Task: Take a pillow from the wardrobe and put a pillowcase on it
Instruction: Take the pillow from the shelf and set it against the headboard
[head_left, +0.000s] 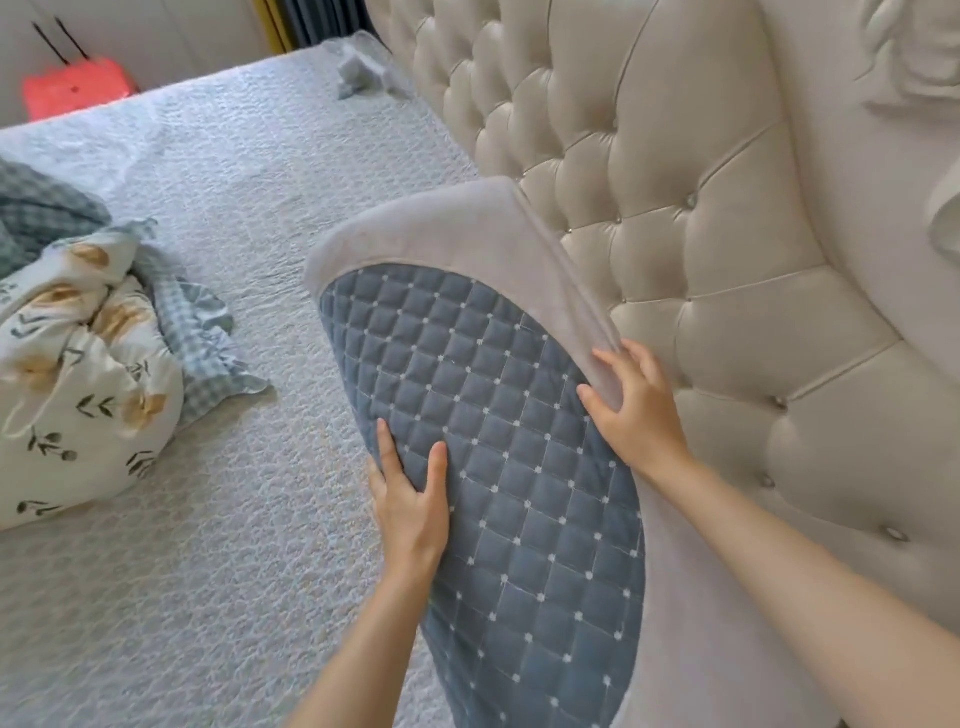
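Observation:
A pillow in a blue quilted case with a grey border stands tilted on the bed, leaning towards the tufted headboard. My left hand lies flat on the blue quilted face near its left edge, fingers spread. My right hand presses on the grey border at the pillow's right edge, fingers curled over the fabric beside the headboard. Both forearms reach in from the bottom of the view.
A crumpled floral and blue-checked bundle of bedding lies on the left of the grey quilted bedspread. A small crumpled cloth sits at the far end of the bed. A red object stands beyond the bed.

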